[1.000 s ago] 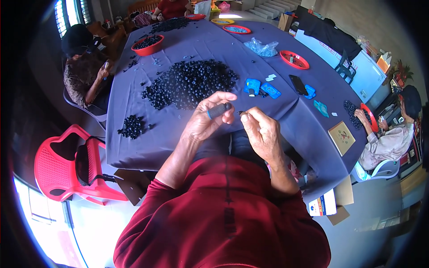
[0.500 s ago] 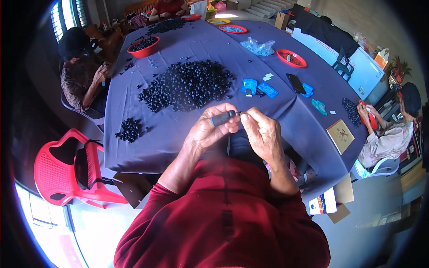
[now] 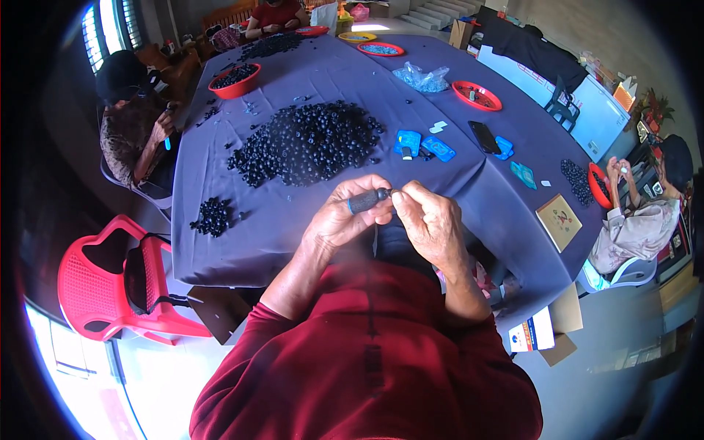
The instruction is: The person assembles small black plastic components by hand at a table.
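Above the near table edge, my left hand [image 3: 339, 213] is closed on a small black round part [image 3: 383, 193]. A dark grey sleeve with a blue edge [image 3: 363, 201] seems to wrap one of its digits. Touching or almost touching that part, my right hand [image 3: 431, 224] is pinched; whatever lies between its fingertips is too small to make out. Beyond my hands spreads a large heap of similar black parts [image 3: 312, 139]. A smaller pile of them [image 3: 213, 215] lies to the left.
Blue packets [image 3: 438, 149], a black phone [image 3: 484, 137] and a tan booklet [image 3: 559, 222] lie on the dark-clothed table [image 3: 257, 260]. Farther back are a red bowl [image 3: 235, 82] and a bag of clear pieces [image 3: 422, 78]. Co-workers sit left, right and far. A red chair [image 3: 110, 279] stands left.
My hands stay together almost in place, with small finger shifts. The co-worker at right has raised both hands from the red tray; the left co-worker's hand has moved slightly, showing a blue tool.
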The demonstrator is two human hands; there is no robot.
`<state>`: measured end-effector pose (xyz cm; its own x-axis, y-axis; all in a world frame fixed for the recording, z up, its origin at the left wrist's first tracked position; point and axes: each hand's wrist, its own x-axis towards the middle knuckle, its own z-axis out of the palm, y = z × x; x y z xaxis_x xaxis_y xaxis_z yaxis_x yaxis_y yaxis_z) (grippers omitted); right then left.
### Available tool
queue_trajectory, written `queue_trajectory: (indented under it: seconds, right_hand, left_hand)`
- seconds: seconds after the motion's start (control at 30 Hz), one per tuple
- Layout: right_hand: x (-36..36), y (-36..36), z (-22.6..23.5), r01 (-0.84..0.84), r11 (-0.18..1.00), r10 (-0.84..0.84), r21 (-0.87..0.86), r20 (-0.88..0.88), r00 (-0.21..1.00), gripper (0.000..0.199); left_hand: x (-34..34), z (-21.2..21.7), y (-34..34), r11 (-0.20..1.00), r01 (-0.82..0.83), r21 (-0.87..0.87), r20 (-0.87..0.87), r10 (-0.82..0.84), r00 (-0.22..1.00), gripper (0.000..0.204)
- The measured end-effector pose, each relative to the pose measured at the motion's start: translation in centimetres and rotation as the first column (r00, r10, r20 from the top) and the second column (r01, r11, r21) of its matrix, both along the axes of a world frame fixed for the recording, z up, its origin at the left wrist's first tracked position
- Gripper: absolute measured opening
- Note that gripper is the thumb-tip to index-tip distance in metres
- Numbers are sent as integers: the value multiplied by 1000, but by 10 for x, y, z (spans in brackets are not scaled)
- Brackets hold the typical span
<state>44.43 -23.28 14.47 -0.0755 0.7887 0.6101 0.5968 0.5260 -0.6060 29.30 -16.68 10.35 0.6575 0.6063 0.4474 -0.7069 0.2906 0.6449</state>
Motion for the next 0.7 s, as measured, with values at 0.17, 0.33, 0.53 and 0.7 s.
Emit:
queue_trajectory:
  seconds: [0.17,0.33,0.53,0.7]
  right_hand:
    - [0,-1,2,8,1000,-8,-11,33,999,22]
    - [1,-2,3,-2,1000,3,-20,28,1000,22]
    - [0,-4,4,-34,998,35,-44,30,999,22]
    - [0,-3,1,-42,999,42,1,16,999,21]
  left_hand:
    - [-3,-2,4,998,66,-3,10,-65,998,38]
    - [-2,3,0,996,84,-21,23,-83,996,33]
    - [-3,3,-2,999,23,-35,-43,-25,999,56]
    - [-4,2,-1,999,23,-22,-43,-24,999,62]
